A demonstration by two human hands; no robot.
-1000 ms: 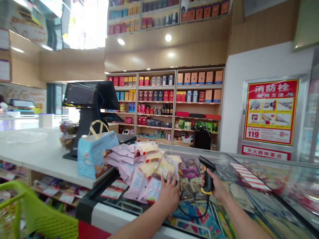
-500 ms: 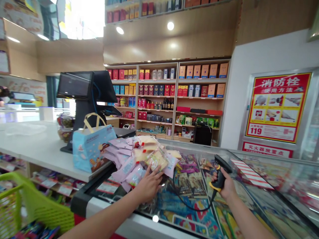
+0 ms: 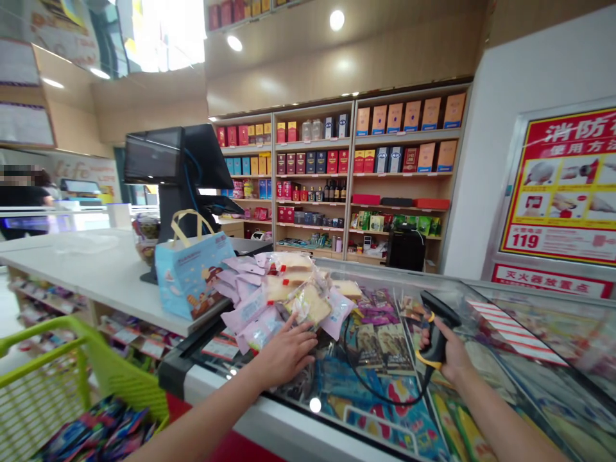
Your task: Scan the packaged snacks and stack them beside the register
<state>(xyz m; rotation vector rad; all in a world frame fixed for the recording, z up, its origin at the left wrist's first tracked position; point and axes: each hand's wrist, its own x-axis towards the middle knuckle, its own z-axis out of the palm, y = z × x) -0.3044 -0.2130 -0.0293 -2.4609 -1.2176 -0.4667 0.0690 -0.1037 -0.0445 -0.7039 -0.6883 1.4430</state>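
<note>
My right hand [image 3: 455, 356] is wrapped round the handle of a black and yellow barcode scanner [image 3: 439, 333], above the glass freezer top [image 3: 337, 414]. The scanner's black cable loops down across the glass. With fingers stretched out, my left hand [image 3: 289, 351] rests at the near edge of a heap of wrapped goods. Its fingertips are by a clear packet of sliced bread [image 3: 310, 307]. More bread packets with red clips lie behind it. Pale purple packets [image 3: 257, 321] make up the left of the heap, and another purple packet [image 3: 335, 314] lies on the right.
A light blue paper bag [image 3: 192, 276] with cream handles stands left of the heap, near a black till screen [image 3: 156, 157]. At lower left, a green shopping basket [image 3: 115, 359] contains several dark packets. Shelves of boxes [image 3: 312, 163] line the back wall. Another person stands far left.
My view has swung a little to the left, so things sit further right in the picture. Both hands stay about where they were, the left by the bread, the right on the scanner.
</note>
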